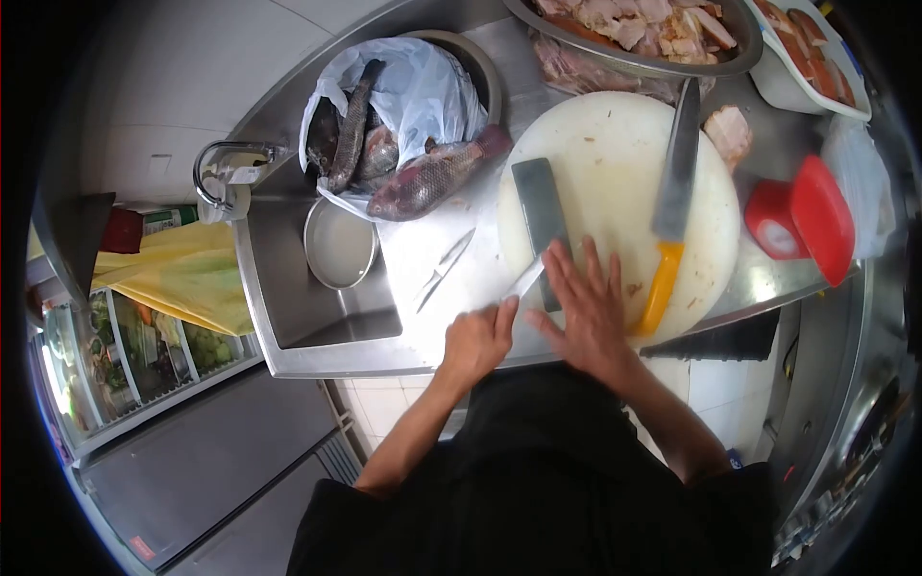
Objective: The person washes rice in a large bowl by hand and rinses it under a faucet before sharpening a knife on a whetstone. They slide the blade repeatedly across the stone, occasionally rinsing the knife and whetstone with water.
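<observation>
My left hand [477, 341] is closed around the handle of a small knife [523, 281]. The blade points up and to the right, its tip over the lower part of a dark grey sharpening stone [540, 206]. The stone lies at the left side of a round white cutting board [615, 144]. My right hand [588, 312] is open, fingers stretched out, with its fingertips at the blade near the stone's edge. Right of that hand, a large knife [679, 163] with a yellow handle rests on the board.
Several fish [427, 182] lie in and beside a plastic-lined bowl at the back left. A sink [288, 298] holds a metal pot [341, 245]. A thin metal tool [447, 269] lies on the counter. Meat fills a metal basin [643, 62]. A red scale [778, 221] stands right.
</observation>
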Available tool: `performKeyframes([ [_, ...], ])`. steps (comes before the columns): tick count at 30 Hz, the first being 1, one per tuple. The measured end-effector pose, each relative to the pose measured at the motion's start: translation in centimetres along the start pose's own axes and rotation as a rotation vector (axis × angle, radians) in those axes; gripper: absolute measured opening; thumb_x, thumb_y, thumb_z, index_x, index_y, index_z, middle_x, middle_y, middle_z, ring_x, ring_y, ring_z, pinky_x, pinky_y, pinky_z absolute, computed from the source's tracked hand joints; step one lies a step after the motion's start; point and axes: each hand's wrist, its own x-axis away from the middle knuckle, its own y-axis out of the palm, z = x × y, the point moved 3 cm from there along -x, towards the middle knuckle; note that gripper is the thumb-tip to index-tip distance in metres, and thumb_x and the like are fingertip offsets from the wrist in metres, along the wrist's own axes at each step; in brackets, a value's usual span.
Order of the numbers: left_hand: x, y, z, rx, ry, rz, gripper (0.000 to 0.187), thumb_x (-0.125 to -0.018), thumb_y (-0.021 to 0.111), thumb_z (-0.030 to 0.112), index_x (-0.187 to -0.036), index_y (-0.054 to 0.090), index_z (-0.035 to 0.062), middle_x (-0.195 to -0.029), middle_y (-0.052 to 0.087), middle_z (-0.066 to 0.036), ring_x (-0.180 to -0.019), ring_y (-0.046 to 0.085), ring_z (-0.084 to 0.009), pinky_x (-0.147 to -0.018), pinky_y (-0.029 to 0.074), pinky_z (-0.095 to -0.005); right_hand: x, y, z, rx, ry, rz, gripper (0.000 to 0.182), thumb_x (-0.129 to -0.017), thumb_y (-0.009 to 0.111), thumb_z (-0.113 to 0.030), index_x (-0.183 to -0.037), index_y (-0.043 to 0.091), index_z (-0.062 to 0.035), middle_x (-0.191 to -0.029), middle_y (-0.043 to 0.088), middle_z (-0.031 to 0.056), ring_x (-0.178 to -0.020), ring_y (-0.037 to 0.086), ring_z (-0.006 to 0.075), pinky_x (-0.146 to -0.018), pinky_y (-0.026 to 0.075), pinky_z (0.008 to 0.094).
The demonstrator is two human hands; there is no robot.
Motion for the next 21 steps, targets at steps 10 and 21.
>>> performKeyframes([
  [10,-7.2,-1.6,2.5,-0.038,-0.005,0.052,0.065,-0.1,0.042,0.049,-0.07,0.071,0.0,-0.069,0.063,-0.029,-0.072,0.065,-0.0486,-0.073,0.052,-0.0532,-6.7,-0.1,3.6,0.11,-0.071,0.115,0.074,-0.091,0.058,-0.052,-0.145,0.046,-0.0028,-0.152,0.044,0.0126,-0.145,0.028,0.0416,-0.115,0.016,0.0644],
  [21,-10.6,-1.9,2.7,-0.016,0.028,0.117,0.067,-0.099,0.041,0.053,-0.071,0.072,0.0006,-0.072,0.064,-0.029,-0.077,0.066,-0.0472,-0.073,0.052,-0.0528,-9.7,-0.1,4.0,0.145,-0.059,0.176,0.071,-0.093,0.057,-0.05,-0.143,0.046,-0.0011,-0.151,0.044,0.0136,-0.145,0.029,0.041,-0.115,0.019,0.0618],
])
